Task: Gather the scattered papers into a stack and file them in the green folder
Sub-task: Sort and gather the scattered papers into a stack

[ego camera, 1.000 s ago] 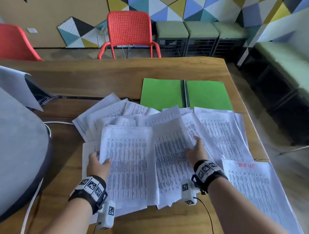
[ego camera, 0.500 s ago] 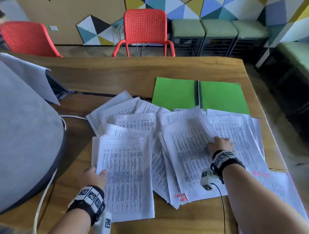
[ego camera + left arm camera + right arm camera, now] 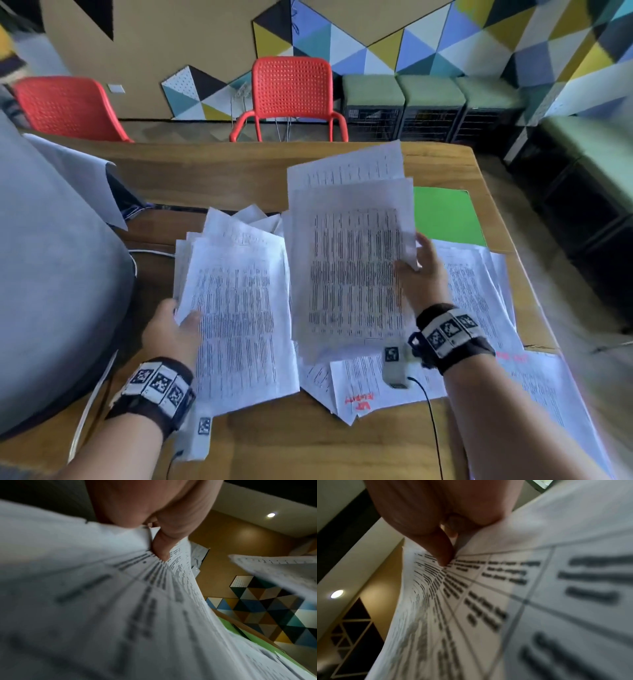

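Observation:
Printed white sheets lie scattered across the wooden table point(image 3: 212, 171). My left hand point(image 3: 178, 322) grips the left edge of a stack of papers point(image 3: 239, 308), thumb on top, as the left wrist view shows point(image 3: 159, 547). My right hand point(image 3: 416, 263) pinches the right edge of a raised bundle of sheets point(image 3: 349, 260), lifted off the table and tilted toward me; its thumb point(image 3: 443, 553) presses on the printed face. The open green folder point(image 3: 445, 216) lies behind, its left half hidden by the raised bundle. More loose papers point(image 3: 479, 294) lie under and right of my right arm.
A grey rounded object point(image 3: 51, 274) fills the left side with a white cable point(image 3: 150, 253) beside it. Two red chairs point(image 3: 291, 92) stand beyond the far table edge, green stools point(image 3: 428, 92) behind. The table's right edge point(image 3: 527, 294) drops to the floor.
My right hand has closed on a bundle of sheets and lifted it up off the table, covering the folder's left half. My left hand's stack has risen slightly and shifted right.

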`<state>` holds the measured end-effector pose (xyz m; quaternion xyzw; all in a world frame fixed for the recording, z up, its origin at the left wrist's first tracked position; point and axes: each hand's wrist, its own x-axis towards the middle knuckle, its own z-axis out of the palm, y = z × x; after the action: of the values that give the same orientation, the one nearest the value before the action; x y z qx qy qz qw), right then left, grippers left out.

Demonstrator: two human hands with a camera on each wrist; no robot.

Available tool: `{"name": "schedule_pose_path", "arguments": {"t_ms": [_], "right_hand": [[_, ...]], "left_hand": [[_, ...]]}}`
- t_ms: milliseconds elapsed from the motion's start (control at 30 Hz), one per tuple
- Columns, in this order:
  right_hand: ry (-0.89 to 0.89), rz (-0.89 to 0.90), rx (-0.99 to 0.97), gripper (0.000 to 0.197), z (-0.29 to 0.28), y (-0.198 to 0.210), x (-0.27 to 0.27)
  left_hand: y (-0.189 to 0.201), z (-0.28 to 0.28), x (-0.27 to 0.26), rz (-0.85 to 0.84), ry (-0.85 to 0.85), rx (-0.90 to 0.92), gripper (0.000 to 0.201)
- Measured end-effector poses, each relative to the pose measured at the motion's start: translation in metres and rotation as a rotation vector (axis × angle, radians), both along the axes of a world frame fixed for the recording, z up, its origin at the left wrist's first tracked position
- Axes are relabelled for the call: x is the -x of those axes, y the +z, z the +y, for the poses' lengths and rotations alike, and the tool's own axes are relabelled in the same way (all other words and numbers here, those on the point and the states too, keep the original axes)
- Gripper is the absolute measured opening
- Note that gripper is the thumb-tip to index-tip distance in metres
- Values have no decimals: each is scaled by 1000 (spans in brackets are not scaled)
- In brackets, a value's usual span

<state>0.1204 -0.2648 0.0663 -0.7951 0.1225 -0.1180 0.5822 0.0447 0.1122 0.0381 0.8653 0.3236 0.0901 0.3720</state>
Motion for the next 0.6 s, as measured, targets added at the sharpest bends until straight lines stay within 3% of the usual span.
{"name": "schedule_pose_path", "arguments": {"t_ms": [133, 267, 400, 467, 533, 600], "right_hand": [[75, 154, -170, 66, 8, -10, 16], [165, 376, 85, 61, 37, -61, 55], [257, 563, 204, 59, 69, -113, 93], [324, 542, 241, 46, 83, -116, 102], [379, 403, 333, 25, 84, -112, 97], [306, 312, 404, 21, 68, -107, 83]], "left_hand": [[-21, -15, 13, 145, -88, 120, 21], [-48, -45, 34, 178, -89, 369, 30], [-60, -60, 51, 194, -90, 434, 44], [-64, -61, 57, 207, -145, 382, 35], [-63, -58, 58, 181, -174, 308, 42], [-49, -55, 53, 104, -168, 251, 51]]}}
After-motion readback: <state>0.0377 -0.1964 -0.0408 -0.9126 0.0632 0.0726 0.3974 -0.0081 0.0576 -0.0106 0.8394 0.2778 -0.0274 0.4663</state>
